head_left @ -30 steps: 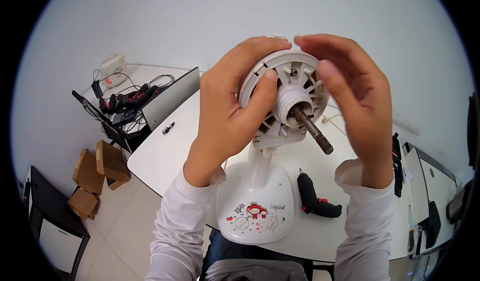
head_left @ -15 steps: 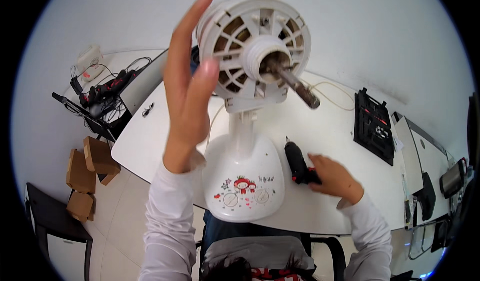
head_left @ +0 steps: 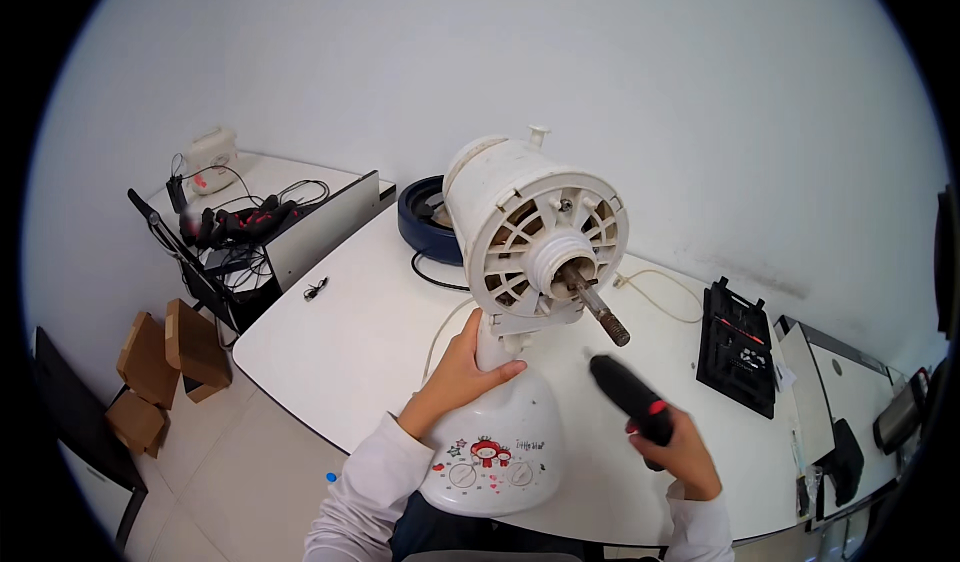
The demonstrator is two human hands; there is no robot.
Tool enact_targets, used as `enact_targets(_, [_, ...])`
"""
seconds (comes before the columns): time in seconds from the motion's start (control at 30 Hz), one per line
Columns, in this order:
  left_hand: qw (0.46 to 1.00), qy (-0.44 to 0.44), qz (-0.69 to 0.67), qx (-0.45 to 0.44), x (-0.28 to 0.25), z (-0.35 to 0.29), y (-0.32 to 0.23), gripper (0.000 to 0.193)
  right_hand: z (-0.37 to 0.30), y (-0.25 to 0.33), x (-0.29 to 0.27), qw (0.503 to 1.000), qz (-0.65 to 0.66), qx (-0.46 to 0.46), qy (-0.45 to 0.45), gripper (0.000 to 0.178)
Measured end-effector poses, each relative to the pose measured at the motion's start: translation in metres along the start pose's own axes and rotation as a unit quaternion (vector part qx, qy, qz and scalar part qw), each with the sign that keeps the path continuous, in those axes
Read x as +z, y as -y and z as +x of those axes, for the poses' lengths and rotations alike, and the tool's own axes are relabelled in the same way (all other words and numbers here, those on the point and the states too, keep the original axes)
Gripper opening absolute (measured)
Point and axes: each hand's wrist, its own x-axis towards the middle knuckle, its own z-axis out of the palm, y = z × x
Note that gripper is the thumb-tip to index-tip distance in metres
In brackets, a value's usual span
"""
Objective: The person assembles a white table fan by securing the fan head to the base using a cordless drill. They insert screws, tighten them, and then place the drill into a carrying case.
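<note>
A white electric fan without blades or cage [head_left: 478,177] stands upright at the table's middle, its bare metal shaft [head_left: 603,319] pointing toward me and right. Its rounded base [head_left: 490,497] carries a printed cartoon and two dials. My left hand [head_left: 450,380] is closed around the neck just below the motor housing, thumb toward the front. Lifted off the table right of the base is a black cordless screwdriver [head_left: 625,387] with a red accent. My right hand [head_left: 682,454] grips its handle, and its front end points up and left toward the fan. The bit is blurred.
Behind the fan lies a round dark blue object [head_left: 425,224] with a black cord. An open black tool case [head_left: 735,347] lies at the right. A white cord [head_left: 665,287] curls at the back. Cardboard boxes [head_left: 165,367] stand on the floor left; cables crowd the left desk [head_left: 265,167].
My left hand has come down from beside the motor housing and taken hold of the neck. The right hand has picked up the screwdriver from the table. The view has tilted up.
</note>
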Motion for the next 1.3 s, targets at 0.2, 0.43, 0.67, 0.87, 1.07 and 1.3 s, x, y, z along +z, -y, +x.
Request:
enact_targets(0.2, [0.996, -0.083, 0.043, 0.011, 0.003, -0.012, -0.015, 0.063, -0.028, 0.08, 0.001, 0.927, 0.225, -0.293, -0.07, 0.073])
enact_targets(0.43, [0.993, -0.11, 0.022, 0.027, 0.001, -0.014, -0.023, 0.063, -0.017, 0.134, 0.0, 0.939, 0.132, -0.314, -0.039, 0.078])
enact_targets(0.67, [0.991, -0.124, 0.038, 0.046, 0.003, -0.013, -0.02, 0.064, -0.009, 0.138, 0.007, 0.941, 0.151, -0.3, -0.04, 0.067])
enact_targets(0.87, [0.991, -0.124, 0.036, 0.046, 0.002, -0.014, -0.02, 0.066, -0.009, 0.127, 0.007, 0.936, 0.163, -0.309, -0.031, 0.066])
enact_targets(1.07, [0.991, -0.124, 0.03, 0.034, 0.002, -0.014, -0.019, 0.065, -0.007, 0.122, 0.01, 0.938, 0.176, -0.298, -0.03, 0.066])
enact_targets(1.3, [0.992, -0.121, 0.025, 0.036, 0.002, -0.015, -0.016, 0.064, -0.007, 0.122, 0.014, 0.936, 0.186, -0.296, -0.031, 0.066])
